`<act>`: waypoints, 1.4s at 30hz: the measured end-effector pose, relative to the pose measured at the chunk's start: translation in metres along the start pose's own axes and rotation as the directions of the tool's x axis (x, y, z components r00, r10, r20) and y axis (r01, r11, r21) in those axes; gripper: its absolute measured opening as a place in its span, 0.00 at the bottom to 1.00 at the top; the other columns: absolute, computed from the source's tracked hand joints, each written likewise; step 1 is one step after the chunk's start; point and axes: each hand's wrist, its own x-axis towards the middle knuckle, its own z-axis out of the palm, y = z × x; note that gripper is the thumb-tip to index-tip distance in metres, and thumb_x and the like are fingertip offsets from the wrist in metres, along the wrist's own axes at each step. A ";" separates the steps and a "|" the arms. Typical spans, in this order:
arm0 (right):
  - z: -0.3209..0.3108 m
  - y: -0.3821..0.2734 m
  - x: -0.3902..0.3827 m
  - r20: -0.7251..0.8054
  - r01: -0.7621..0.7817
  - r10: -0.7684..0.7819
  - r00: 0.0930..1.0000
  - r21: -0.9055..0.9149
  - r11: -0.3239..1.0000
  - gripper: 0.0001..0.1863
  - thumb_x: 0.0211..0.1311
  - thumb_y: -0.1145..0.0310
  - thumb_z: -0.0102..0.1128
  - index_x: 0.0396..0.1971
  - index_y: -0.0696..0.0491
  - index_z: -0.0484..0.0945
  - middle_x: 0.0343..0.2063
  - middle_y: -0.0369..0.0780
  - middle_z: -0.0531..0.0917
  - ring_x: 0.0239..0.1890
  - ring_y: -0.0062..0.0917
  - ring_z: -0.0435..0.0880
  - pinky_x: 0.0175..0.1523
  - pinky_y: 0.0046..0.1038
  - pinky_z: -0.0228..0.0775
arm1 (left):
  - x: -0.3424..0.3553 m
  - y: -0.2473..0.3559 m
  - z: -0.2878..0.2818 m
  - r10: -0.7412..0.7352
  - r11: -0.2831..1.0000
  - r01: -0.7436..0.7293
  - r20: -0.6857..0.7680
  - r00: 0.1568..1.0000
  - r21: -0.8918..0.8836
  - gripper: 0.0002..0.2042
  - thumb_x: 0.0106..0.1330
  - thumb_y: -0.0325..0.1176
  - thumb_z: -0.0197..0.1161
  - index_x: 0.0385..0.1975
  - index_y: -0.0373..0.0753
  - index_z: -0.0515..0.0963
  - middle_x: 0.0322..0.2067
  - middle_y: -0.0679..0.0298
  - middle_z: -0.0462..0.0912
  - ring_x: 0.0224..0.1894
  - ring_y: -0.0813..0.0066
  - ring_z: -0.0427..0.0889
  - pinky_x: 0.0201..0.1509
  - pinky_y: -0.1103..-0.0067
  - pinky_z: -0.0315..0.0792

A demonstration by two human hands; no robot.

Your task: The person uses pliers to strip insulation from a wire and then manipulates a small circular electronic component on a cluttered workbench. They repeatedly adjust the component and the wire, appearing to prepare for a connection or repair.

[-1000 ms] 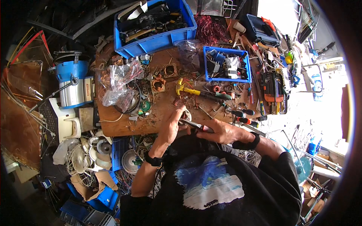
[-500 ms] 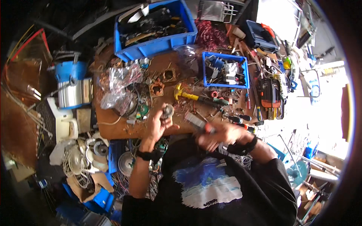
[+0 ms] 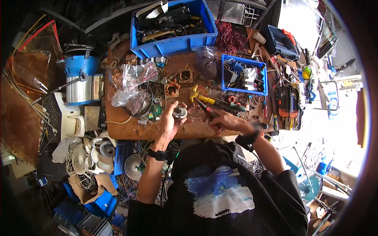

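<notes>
My left hand (image 3: 169, 122) is closed round a short, round, silver-grey metal part (image 3: 180, 113), its flat face turned up. To the right of it, my right hand (image 3: 226, 120) grips a slim hand tool (image 3: 211, 111) with a red-and-black handle. The tool's dark narrow end points up and left, apart from the metal part; its exact kind is hard to make out. Just beyond that end lies a yellow-headed hammer (image 3: 201, 98) on the brown workbench (image 3: 153, 131). Two square frames with round openings, one of them a rusty-coloured frame (image 3: 172, 90), lie farther back.
A large blue crate (image 3: 173, 44) of scrap stands at the back, a smaller blue crate (image 3: 244, 89) right of it. Clear plastic bags (image 3: 136, 78) lie at left. A hex key set (image 3: 288, 102) and screwdrivers lie at right. Below the bench's left edge are cables and fan parts (image 3: 104, 151).
My right hand has moved up and away from my body with the tool, which now points toward the hammer. My left hand still holds the metal part. The whole view has shifted slightly.
</notes>
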 end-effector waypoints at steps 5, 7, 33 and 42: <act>-0.015 0.049 0.026 0.152 0.530 -0.512 0.845 -0.362 0.767 0.10 0.64 0.74 0.58 0.45 0.57 0.78 0.33 0.36 0.82 0.31 0.17 0.78 0.36 0.23 0.71 | 0.009 -0.015 -0.017 0.035 0.997 -0.041 -0.082 0.996 -0.068 0.15 0.77 0.45 0.54 0.41 0.39 0.80 0.24 0.67 0.77 0.21 0.76 0.72 0.42 0.59 0.85; -0.018 0.041 0.018 0.206 0.580 -0.548 0.811 -0.412 0.703 0.12 0.63 0.77 0.57 0.46 0.58 0.78 0.36 0.38 0.82 0.33 0.19 0.80 0.38 0.25 0.73 | 0.008 -0.013 -0.015 0.012 0.996 -0.020 -0.088 0.996 -0.090 0.14 0.78 0.44 0.53 0.41 0.40 0.79 0.24 0.67 0.77 0.21 0.76 0.72 0.43 0.59 0.85; 0.025 -0.015 -0.030 -0.210 0.184 -0.361 0.909 -0.574 0.798 0.36 0.61 0.70 0.56 0.70 0.61 0.62 0.55 0.57 0.77 0.59 0.48 0.78 0.65 0.45 0.70 | 0.050 -0.014 0.003 0.211 0.976 -0.191 -0.229 0.950 0.108 0.15 0.76 0.45 0.49 0.39 0.39 0.75 0.27 0.63 0.78 0.22 0.71 0.76 0.35 0.63 0.86; 0.040 -0.068 -0.057 -0.122 0.173 -0.682 0.721 -0.922 0.348 0.33 0.55 0.75 0.62 0.63 0.64 0.66 0.55 0.55 0.73 0.60 0.50 0.73 0.68 0.45 0.66 | 0.017 -0.006 0.038 0.288 0.932 -0.250 -0.120 0.950 0.263 0.17 0.77 0.48 0.48 0.37 0.41 0.75 0.24 0.66 0.78 0.22 0.76 0.78 0.24 0.77 0.75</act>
